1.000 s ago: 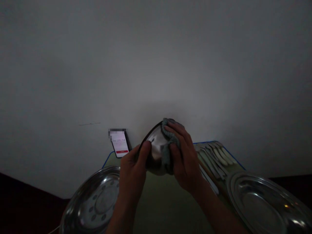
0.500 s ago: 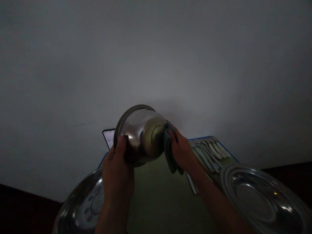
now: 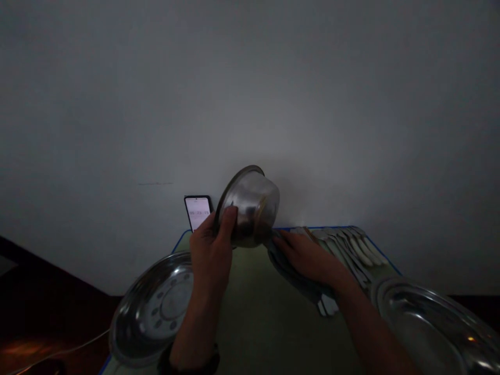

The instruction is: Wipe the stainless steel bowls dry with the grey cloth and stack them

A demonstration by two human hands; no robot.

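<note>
A shiny metal bowl point(image 3: 253, 205) is held tilted on its side above the table, its base facing right and its rim at the upper left. My left hand point(image 3: 213, 242) grips it by the rim, thumb on the outer wall and the other fingers hidden behind. Just below the bowl's lower right side, my right hand point(image 3: 308, 255) is closed on a dark grey cloth point(image 3: 291, 273), which hangs down to the right. The cloth's upper end meets the bowl's underside.
A phone point(image 3: 198, 211) leans against the wall behind the table point(image 3: 258, 312). At left stands a large metal basin point(image 3: 156, 307) with a dotted pattern; another metal basin point(image 3: 425, 323) is at right. Several pieces of cutlery point(image 3: 351, 250) lie along the back right.
The bowl has turned so its base points more to the right. My right hand has moved down along it with the cloth, now stretched lower. The camera view has shifted, showing more phone.
</note>
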